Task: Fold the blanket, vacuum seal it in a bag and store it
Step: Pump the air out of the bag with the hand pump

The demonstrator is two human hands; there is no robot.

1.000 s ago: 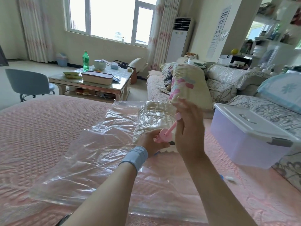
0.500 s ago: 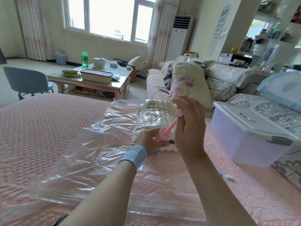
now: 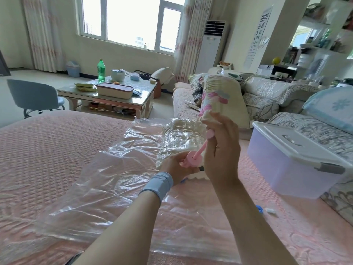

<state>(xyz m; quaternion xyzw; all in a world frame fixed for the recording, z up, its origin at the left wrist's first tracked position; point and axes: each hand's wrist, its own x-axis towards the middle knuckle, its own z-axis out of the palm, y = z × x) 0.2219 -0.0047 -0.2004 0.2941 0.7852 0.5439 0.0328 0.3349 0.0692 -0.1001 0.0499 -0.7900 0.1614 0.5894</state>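
In the middle of the frame, on a pink quilted bed cover (image 3: 47,150), lay a clear, crinkled plastic bag (image 3: 114,188), flat and glossy at its near end. Its far end was drawn tight over a cream, lumpy folded blanket (image 3: 183,134) inside it. A pink plastic hand pump (image 3: 193,159), with a round body and a thin rod, stood on the bag by the blanket. The left hand (image 3: 175,167), with a blue wristband, gripped the pump's body. The right hand (image 3: 221,150) was curled round the knob at the top of the raised rod. Hands and pump sat much as they did half a second before. A translucent storage box (image 3: 286,169) with a white lid stood to the right, apart from the bag's edge. Bare bed cover stretched to the left.
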